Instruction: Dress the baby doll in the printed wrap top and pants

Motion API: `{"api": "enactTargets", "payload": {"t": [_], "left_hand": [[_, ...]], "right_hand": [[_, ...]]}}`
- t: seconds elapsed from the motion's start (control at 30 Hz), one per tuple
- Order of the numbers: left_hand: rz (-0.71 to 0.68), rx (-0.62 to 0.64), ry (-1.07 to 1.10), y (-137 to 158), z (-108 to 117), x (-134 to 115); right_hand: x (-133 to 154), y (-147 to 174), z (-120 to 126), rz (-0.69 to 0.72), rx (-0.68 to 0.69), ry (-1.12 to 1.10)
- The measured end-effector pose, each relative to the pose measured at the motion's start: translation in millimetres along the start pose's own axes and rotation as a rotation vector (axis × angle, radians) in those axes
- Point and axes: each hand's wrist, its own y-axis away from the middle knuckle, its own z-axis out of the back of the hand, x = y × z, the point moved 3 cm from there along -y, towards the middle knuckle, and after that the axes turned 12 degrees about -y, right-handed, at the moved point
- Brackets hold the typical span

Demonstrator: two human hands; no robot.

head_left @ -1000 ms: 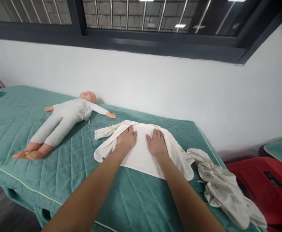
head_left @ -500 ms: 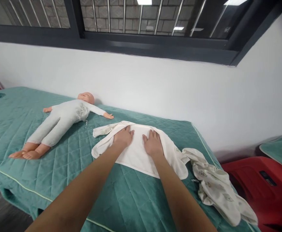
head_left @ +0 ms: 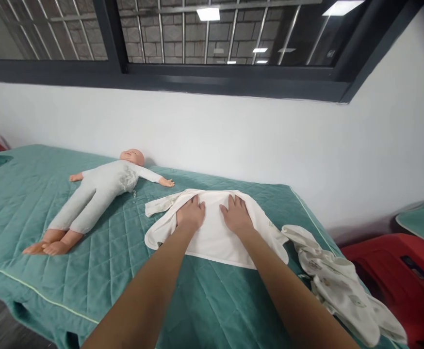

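Observation:
A white baby shirt [head_left: 212,237] lies spread on the green quilted cover, its front opened out so the plain inside shows. My left hand [head_left: 191,213] rests flat on its left side, with some fingers tucked under the folded front edge. On the right side my right hand [head_left: 236,214] lies flat too, fingers spread and tips near the collar. One sleeve [head_left: 161,204] sticks out to the left. Off to the left, a baby doll [head_left: 105,194] in a white body suit lies on its back, arms stretched out.
Crumpled white patterned baby clothes [head_left: 335,276] lie at the right edge of the green quilted cover [head_left: 121,252]. Beyond that edge is a red plastic chair [head_left: 404,271]. A white wall [head_left: 234,135] with a dark window frame [head_left: 212,82] stands behind.
The camera view has tilted up slightly, so everything sits lower in the picture. My hands keep almost the same place on the shirt.

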Motion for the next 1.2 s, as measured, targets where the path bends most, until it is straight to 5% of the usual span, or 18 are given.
{"api": "enactTargets", "payload": {"t": [0.67, 1.2], "left_hand": [[-0.072, 0.045, 0.019, -28, 2, -5], [-0.049, -0.041, 0.000, -28, -6, -2]], "right_hand": [[-5, -4, -7, -0.008, -0.005, 0.023], [-16, -18, 1, 0.004, 0.017, 0.000]]}}
